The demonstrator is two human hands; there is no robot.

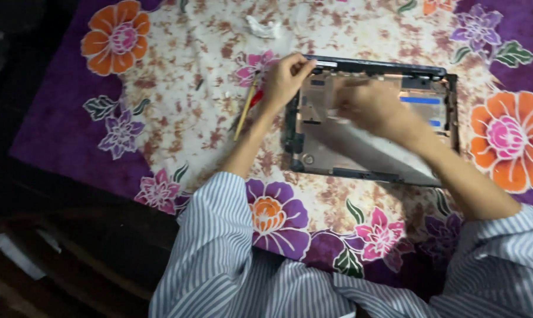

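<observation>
A flowered cloth in purple, orange and pink covers the bed or table, and an opened laptop shell lies on it toward the far right edge. The shell is a dark, shallow rectangular tray with a coppery inner face, small blue strips near its far right corner, and a pale grey sheet lying slantwise across its near half. The left hand pinches the shell's far left corner, fingers closed on the rim. The right hand rests inside the shell, blurred, so whether it grips anything cannot be told. A thin wooden stick with a red part beside it lies on the cloth just left of the left wrist. A crumpled white scrap sits near the far edge.
</observation>
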